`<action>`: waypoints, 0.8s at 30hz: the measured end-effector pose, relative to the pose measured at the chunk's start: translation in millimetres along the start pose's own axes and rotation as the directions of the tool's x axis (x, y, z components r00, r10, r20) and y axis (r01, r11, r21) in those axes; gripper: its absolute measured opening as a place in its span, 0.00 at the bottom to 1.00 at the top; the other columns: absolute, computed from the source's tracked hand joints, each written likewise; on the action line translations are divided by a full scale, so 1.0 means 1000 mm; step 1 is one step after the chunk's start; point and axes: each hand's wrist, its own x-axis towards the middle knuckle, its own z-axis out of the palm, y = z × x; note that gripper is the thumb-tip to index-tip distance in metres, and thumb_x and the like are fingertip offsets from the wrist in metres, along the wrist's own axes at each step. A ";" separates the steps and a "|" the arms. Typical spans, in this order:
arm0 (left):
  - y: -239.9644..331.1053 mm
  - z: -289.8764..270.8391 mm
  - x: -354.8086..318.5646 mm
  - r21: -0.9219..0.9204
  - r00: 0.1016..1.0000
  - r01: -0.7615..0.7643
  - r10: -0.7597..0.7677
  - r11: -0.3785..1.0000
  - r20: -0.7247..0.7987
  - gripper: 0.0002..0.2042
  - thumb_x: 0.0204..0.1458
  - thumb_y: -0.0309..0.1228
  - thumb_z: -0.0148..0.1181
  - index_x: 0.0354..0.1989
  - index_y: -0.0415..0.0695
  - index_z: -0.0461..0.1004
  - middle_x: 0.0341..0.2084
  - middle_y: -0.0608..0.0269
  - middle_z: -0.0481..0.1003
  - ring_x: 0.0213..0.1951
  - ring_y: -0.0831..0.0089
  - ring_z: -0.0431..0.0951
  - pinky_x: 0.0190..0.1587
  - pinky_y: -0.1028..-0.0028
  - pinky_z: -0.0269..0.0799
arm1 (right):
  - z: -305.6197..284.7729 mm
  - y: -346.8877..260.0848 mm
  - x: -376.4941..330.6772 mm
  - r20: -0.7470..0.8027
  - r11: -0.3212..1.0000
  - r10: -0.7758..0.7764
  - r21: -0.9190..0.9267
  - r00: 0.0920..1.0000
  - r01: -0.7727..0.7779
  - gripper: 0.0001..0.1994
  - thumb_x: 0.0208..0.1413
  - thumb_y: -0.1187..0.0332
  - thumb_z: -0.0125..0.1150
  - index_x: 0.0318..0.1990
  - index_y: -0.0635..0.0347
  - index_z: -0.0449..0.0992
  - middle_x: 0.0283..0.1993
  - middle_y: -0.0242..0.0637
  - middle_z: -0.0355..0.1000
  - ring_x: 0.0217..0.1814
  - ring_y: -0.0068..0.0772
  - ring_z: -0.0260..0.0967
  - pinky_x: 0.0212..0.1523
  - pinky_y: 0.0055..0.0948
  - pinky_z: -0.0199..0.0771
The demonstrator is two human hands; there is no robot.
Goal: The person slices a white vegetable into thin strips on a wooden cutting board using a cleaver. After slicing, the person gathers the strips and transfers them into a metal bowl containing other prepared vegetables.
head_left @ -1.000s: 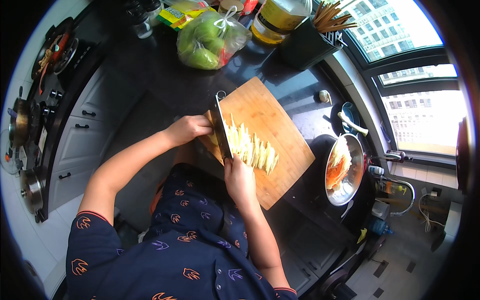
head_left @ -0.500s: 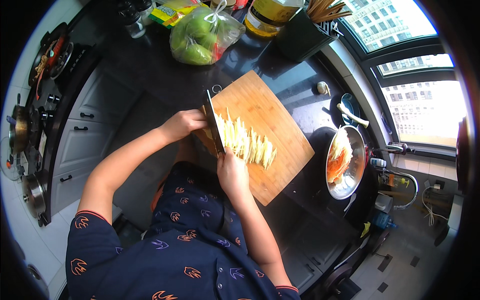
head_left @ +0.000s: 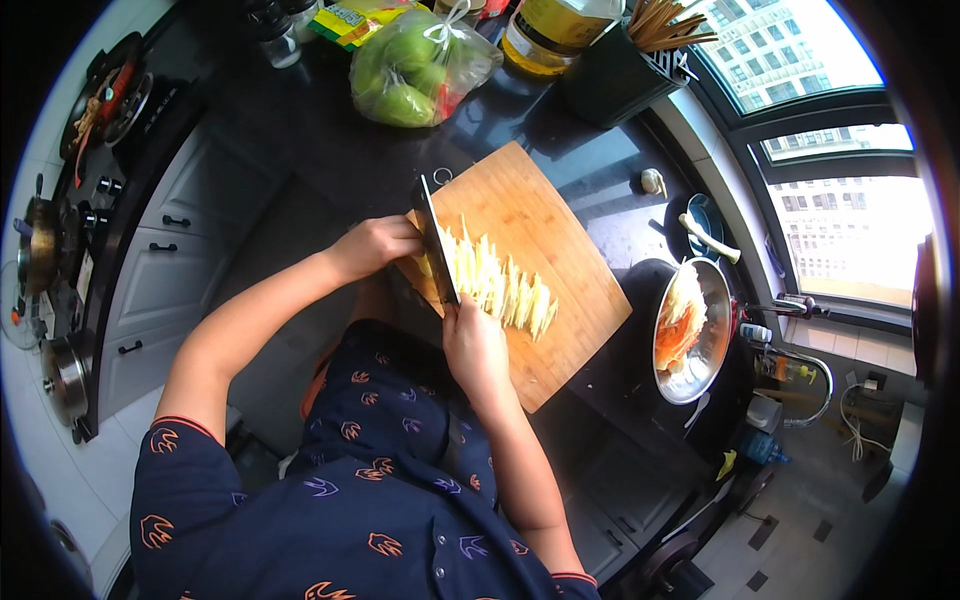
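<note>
A wooden cutting board (head_left: pixel 545 215) lies on the dark counter in front of me. A row of pale yellow slices (head_left: pixel 505 290) runs across it. My right hand (head_left: pixel 475 345) is shut on the handle of a cleaver (head_left: pixel 437 240), whose blade stands on edge at the left end of the row. My left hand (head_left: pixel 375 245) is pressed on the uncut pale piece just left of the blade, fingers curled against it; the piece is mostly hidden.
At the back stand a clear bag of green vegetables (head_left: pixel 415 65), a yellow oil bottle (head_left: pixel 550 30) and a dark holder of chopsticks (head_left: pixel 620 65). A metal bowl (head_left: pixel 700 375) with orange and pale shreds sits to the right, with a stove with pots (head_left: pixel 45 250) on the left.
The view has shifted slightly. Both hands and the cleaver stay at the left end of the sliced row; no clear move of the blade shows.
</note>
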 end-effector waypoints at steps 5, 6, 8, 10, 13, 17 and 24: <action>0.001 0.000 -0.001 0.008 1.000 0.005 -0.005 1.000 -0.015 0.08 0.46 0.22 0.60 0.34 0.45 0.80 0.34 0.64 0.80 0.40 0.62 0.80 0.42 0.68 0.80 | 0.005 -0.001 0.000 -0.007 0.999 0.007 -0.039 1.000 -0.007 0.08 0.64 0.68 0.55 0.38 0.66 0.73 0.25 0.62 0.74 0.31 0.67 0.75 0.35 0.59 0.77; 0.001 0.000 -0.001 0.003 1.000 -0.011 0.011 1.000 -0.024 0.08 0.46 0.22 0.60 0.34 0.45 0.80 0.33 0.64 0.80 0.39 0.62 0.80 0.41 0.67 0.80 | 0.005 0.000 -0.001 -0.013 0.999 0.011 -0.037 1.000 -0.012 0.09 0.64 0.68 0.55 0.39 0.66 0.73 0.25 0.62 0.74 0.32 0.67 0.76 0.36 0.58 0.77; -0.001 0.000 -0.002 -0.013 0.999 -0.018 0.018 1.000 -0.033 0.08 0.45 0.22 0.60 0.35 0.45 0.80 0.34 0.64 0.80 0.39 0.62 0.80 0.42 0.67 0.80 | 0.006 0.003 -0.001 -0.019 1.000 0.019 -0.015 1.000 -0.019 0.09 0.64 0.68 0.56 0.39 0.67 0.75 0.26 0.62 0.74 0.32 0.67 0.76 0.35 0.57 0.76; -0.002 0.002 -0.004 -0.031 0.999 -0.023 0.021 0.999 -0.042 0.08 0.45 0.22 0.60 0.35 0.45 0.80 0.34 0.64 0.80 0.40 0.62 0.80 0.43 0.67 0.80 | 0.004 0.009 0.002 -0.022 0.999 0.024 0.027 0.999 -0.023 0.10 0.64 0.68 0.58 0.38 0.69 0.76 0.26 0.62 0.74 0.32 0.65 0.75 0.34 0.54 0.76; -0.003 0.001 -0.005 -0.046 0.999 -0.020 0.018 0.999 -0.034 0.08 0.45 0.22 0.60 0.35 0.44 0.80 0.35 0.64 0.80 0.42 0.62 0.80 0.44 0.67 0.80 | -0.003 0.005 0.001 -0.049 0.999 -0.005 0.039 0.999 0.007 0.11 0.64 0.68 0.58 0.38 0.71 0.77 0.26 0.62 0.74 0.32 0.65 0.76 0.34 0.51 0.76; -0.004 0.002 -0.006 -0.035 1.000 -0.006 0.006 0.999 0.002 0.08 0.46 0.22 0.59 0.35 0.43 0.80 0.36 0.64 0.80 0.45 0.62 0.80 0.47 0.68 0.80 | -0.009 -0.007 -0.002 -0.058 0.999 -0.008 0.031 0.998 0.010 0.11 0.64 0.68 0.58 0.37 0.71 0.76 0.26 0.62 0.74 0.32 0.65 0.75 0.34 0.51 0.75; -0.005 0.004 -0.008 -0.033 1.000 -0.015 0.015 0.999 0.008 0.09 0.46 0.22 0.59 0.36 0.43 0.80 0.37 0.64 0.80 0.45 0.62 0.80 0.47 0.68 0.80 | 0.002 0.004 0.002 -0.008 0.999 -0.033 0.006 0.999 0.033 0.10 0.64 0.69 0.57 0.37 0.70 0.75 0.26 0.63 0.74 0.32 0.66 0.75 0.34 0.55 0.76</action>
